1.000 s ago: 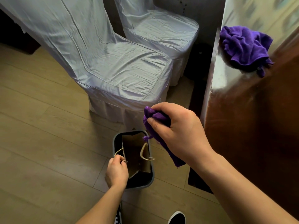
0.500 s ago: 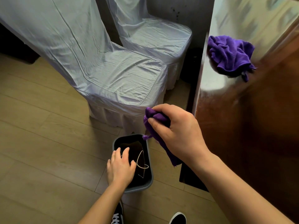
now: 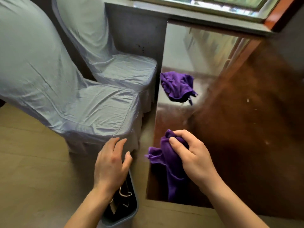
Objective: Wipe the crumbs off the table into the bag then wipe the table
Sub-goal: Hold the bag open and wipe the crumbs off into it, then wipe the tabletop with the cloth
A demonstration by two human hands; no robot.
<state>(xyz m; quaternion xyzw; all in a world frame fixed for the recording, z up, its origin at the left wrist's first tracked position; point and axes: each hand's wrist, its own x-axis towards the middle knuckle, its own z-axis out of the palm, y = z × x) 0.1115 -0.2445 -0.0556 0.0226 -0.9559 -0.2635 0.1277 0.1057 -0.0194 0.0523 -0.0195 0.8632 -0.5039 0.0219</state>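
My right hand point(image 3: 192, 155) grips a purple cloth point(image 3: 171, 168) over the near left corner of the glossy dark brown table point(image 3: 238, 129). The cloth hangs down past the table edge. My left hand point(image 3: 110, 163) is open with fingers spread, hovering above a grey bin point(image 3: 133, 209) on the floor. Inside the bin sits a brown paper bag point(image 3: 121, 199) with cord handles, partly hidden by my wrist. A second purple cloth point(image 3: 177, 86) lies crumpled farther back on the table near its left edge. A few pale specks show on the table to the right.
Two chairs in pale grey covers point(image 3: 92, 104) stand left of the table, the near one close to my left hand. A window sill point(image 3: 213, 12) runs along the table's far end. Wood-look floor point(image 3: 32, 170) spreads to the left.
My left hand let go of the bag handle and lifted off the bin. My right hand carried the cloth from above the bin to over the table corner. The view tilted up.
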